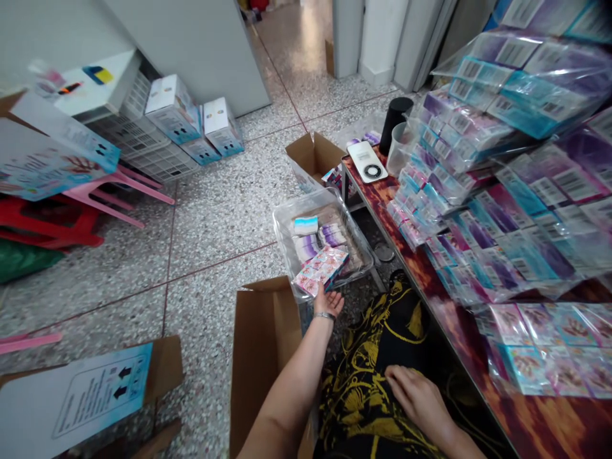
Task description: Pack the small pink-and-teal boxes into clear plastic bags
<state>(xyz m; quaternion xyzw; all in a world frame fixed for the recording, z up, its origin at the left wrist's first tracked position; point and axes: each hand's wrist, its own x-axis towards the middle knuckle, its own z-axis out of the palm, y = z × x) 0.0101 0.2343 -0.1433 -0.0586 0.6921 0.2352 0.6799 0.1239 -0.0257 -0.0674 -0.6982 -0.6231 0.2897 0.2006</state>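
Note:
My left hand (328, 302), with a band on the wrist, reaches palm up to the near edge of a clear plastic bin (283, 237). Its fingers are spread, and the thumb is at the edge of a film-wrapped pack of small printed boxes (319, 270). That pack lies tilted in the front of the bin. Behind it are a blue-and-white bundle (305, 225) and purple-and-white bundles (333, 235). My right hand (415, 396) rests on the patterned black-and-yellow cloth (368, 357) over my lap, fingers curled together, with nothing visible in them.
A table (466, 344) on the right bears stacked wrapped packs (521, 236), a white device (367, 162), a black cylinder (396, 122) and a plastic cup (400, 150). Open cardboard boxes (261, 344) flank the bin. Pink stools (112, 191) and cartons (173, 108) stand left.

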